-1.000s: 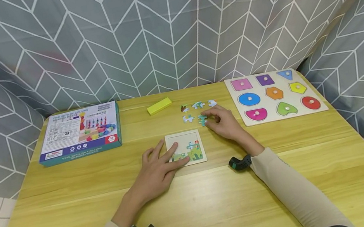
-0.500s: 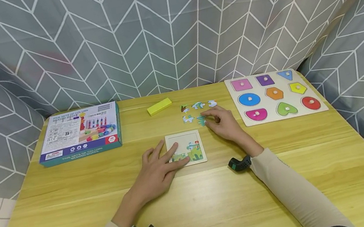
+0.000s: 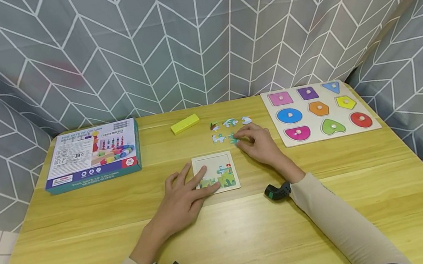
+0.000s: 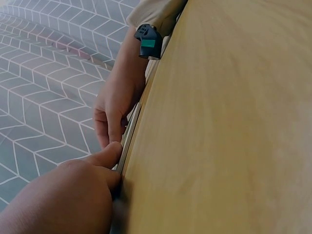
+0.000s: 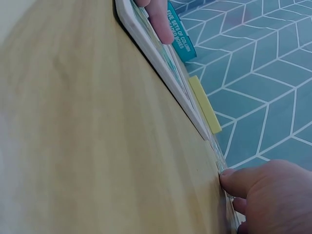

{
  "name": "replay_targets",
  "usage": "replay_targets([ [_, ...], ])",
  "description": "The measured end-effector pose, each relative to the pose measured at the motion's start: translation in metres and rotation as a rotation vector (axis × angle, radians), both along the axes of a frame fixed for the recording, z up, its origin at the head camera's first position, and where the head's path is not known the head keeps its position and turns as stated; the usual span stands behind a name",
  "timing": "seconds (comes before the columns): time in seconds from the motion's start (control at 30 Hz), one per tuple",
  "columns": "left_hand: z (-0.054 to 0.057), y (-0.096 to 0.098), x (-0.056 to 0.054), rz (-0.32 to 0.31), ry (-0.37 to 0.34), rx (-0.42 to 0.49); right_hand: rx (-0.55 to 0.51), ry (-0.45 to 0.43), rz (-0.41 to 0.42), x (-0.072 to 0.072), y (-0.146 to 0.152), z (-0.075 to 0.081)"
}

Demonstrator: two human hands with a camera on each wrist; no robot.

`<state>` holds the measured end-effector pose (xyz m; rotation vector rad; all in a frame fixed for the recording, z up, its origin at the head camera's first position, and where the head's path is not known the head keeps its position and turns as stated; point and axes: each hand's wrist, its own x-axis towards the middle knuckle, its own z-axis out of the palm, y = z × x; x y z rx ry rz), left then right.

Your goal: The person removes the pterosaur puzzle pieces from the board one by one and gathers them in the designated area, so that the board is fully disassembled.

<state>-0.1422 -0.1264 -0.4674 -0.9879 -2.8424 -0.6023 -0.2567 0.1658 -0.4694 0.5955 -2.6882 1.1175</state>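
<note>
A small square puzzle tray [image 3: 210,163] lies on the table, with several green and blue pieces [image 3: 226,178] fitted along its lower right part. My left hand [image 3: 179,203] rests on it, fingers spread over its left and lower sides. In the right wrist view the tray's pale edge [image 5: 168,80] shows. Beyond the tray, my right hand [image 3: 261,145] pinches a green jigsaw piece [image 3: 232,138] between thumb and fingers, close to the tabletop; the fingers partly hide it. Other loose jigsaw pieces [image 3: 218,138] lie in two rows just behind and left of it.
At the back left lies a beaded-boxes toy carton [image 3: 92,156]. A yellow block [image 3: 185,124] sits near the table's rear edge. A knobbed shape board [image 3: 286,138] occupies the back right. Grey patterned curtain [image 3: 197,38] hangs behind the table [image 3: 229,248].
The right hand has shifted very slightly left, and the green jigsaw piece has turned and moved a little left with it. The left hand and the tray stay where they were.
</note>
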Motion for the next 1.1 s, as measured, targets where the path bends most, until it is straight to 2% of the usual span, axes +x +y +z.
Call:
replay_targets([
  [0.33,-0.0011,0.0001,-0.0004,-0.007,0.023,0.016,0.0,0.019,-0.03,0.0001,-0.0039,0.0011],
  [0.57,-0.0013,-0.0003,-0.0009,-0.007,0.0,0.006,0.008,0.025,-0.056,0.0,-0.0057,0.0014],
  [1.1,-0.0025,-0.0002,-0.0007,-0.013,0.021,0.005,0.005,0.017,-0.071,0.0002,-0.0063,0.0004],
])
